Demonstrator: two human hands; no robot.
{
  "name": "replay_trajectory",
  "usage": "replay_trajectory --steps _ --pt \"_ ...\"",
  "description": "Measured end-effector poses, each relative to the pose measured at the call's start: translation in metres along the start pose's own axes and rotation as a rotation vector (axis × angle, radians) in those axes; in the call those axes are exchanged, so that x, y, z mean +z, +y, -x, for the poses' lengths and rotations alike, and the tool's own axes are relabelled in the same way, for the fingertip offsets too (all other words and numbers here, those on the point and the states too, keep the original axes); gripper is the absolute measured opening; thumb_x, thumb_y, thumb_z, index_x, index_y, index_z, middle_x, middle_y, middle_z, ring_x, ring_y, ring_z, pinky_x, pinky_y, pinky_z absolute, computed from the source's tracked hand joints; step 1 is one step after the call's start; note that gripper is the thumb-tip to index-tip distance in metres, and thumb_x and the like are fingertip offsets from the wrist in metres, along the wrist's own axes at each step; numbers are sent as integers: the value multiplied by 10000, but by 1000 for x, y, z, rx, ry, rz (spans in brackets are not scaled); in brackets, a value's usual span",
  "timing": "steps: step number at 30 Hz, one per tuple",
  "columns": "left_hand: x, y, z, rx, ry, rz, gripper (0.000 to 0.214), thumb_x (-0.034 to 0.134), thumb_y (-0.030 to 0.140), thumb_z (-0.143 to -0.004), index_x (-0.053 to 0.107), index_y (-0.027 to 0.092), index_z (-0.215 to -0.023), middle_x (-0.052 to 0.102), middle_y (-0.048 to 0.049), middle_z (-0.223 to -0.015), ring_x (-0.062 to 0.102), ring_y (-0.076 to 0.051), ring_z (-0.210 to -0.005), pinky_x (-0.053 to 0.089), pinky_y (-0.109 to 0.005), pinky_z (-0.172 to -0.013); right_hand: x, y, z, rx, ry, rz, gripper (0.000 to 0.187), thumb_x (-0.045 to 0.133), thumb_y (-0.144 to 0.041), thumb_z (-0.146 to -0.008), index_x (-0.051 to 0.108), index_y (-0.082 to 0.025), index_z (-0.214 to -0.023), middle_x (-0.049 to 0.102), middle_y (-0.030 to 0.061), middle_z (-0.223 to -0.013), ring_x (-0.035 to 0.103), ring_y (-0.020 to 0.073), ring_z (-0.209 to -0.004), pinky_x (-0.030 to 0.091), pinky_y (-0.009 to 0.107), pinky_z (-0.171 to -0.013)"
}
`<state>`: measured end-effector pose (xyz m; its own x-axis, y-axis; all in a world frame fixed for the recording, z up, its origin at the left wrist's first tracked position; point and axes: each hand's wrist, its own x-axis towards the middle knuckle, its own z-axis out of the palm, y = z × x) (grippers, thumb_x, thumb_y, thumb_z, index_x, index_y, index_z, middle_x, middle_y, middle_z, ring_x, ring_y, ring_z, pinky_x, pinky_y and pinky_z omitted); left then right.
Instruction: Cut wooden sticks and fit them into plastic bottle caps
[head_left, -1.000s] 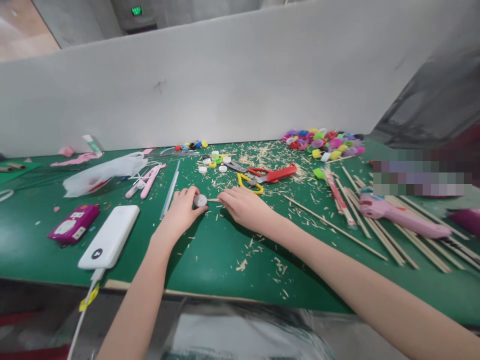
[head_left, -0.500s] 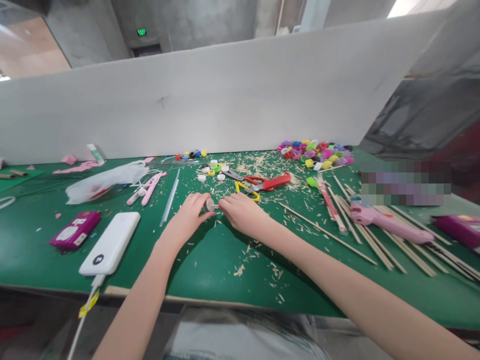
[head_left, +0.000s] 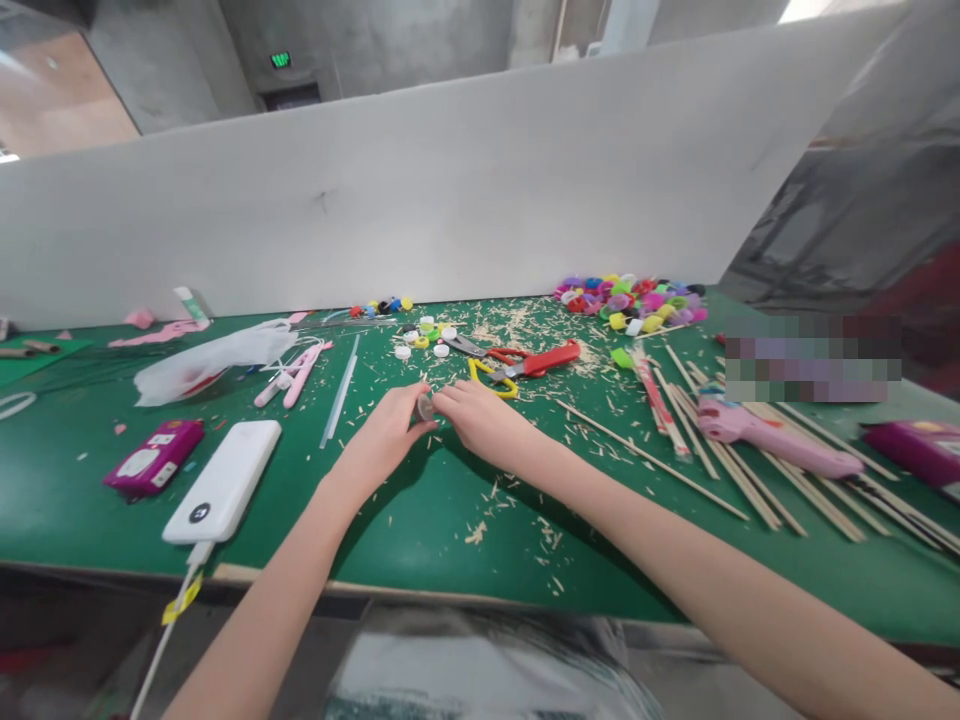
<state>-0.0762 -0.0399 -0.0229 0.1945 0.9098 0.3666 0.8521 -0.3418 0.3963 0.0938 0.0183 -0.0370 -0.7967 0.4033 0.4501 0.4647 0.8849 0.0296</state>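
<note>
Over the middle of the green table, my left hand [head_left: 391, 418] pinches a small round cap [head_left: 424, 407], greyish white and turned on edge. Close against it, my right hand [head_left: 472, 415] has its fingertips pressed together at the cap's right side; they hide the thin pale stick glimpsed there half a second ago. Beyond the hands lie scissors with yellow handles [head_left: 495, 383] and a red-handled cutting tool [head_left: 551, 358]. Several loose bottle caps [head_left: 441, 350], white, green and yellow, are scattered just past my left hand.
Wood shavings [head_left: 517, 325] litter the table. A heap of coloured caps [head_left: 630, 300] is at the back right, near wooden sticks [head_left: 739, 470] and a pink glue gun [head_left: 780, 445]. Leftward lie a white power bank [head_left: 225, 485], a purple pack [head_left: 156, 457] and a plastic bag [head_left: 214, 362].
My hands have drawn closer together, so the thin stick between cap and right fingertips no longer shows. The camera view has shifted slightly.
</note>
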Motion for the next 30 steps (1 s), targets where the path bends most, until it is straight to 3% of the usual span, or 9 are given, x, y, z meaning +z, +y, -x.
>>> replay_trajectory --steps 6,10,13,18,22,30 --pt "0 7 0 45 -74 58 255 593 151 -824 504 189 -1060 609 -83 -1122 553 -210 -1128 450 -391 -970 5 -3 1 18 -49 -47 229 385 -16 -846 553 -133 -947 616 89 -844 467 196 -758 329 301 -701" --pt "3 6 -5 -85 54 195 340 670 214 -772 487 185 -1057 595 -63 -1096 588 -186 -1037 466 -367 -950 2 0 -3 91 -14 -125 182 365 -119 -927 544 -146 -919 620 86 -844 481 188 -749 338 288 -698" --pt "5 4 -8 -109 138 257 390 695 262 -754 496 194 -1082 602 -55 -1102 602 -181 -1013 470 -359 -944 -4 3 -5 150 21 -141 250 305 -225 -977 526 -164 -877 600 68 -786 465 183 -702 326 282 -668" --pt "6 -2 -6 39 125 207 368 636 285 -815 527 194 -1154 609 -80 -1148 592 -184 -1058 478 -342 -940 -7 4 -2 219 -6 -167 242 290 -195 -968 493 -169 -841 554 56 -736 444 179 -686 311 279 -641" --pt "9 -8 -5 163 152 131 358 601 290 -846 539 195 -1186 617 -81 -1147 599 -175 -1053 489 -336 -932 -4 6 0 225 -34 -315 233 298 -208 -961 417 -202 -760 519 33 -725 433 165 -683 331 275 -653" --pt "14 -11 -5 192 195 115 326 622 298 -831 576 181 -1132 649 -70 -1086 633 -166 -985 522 -325 -888 -2 1 1 238 -19 -556 204 301 -195 -940 309 -227 -739 467 8 -727 416 145 -672 349 272 -642"
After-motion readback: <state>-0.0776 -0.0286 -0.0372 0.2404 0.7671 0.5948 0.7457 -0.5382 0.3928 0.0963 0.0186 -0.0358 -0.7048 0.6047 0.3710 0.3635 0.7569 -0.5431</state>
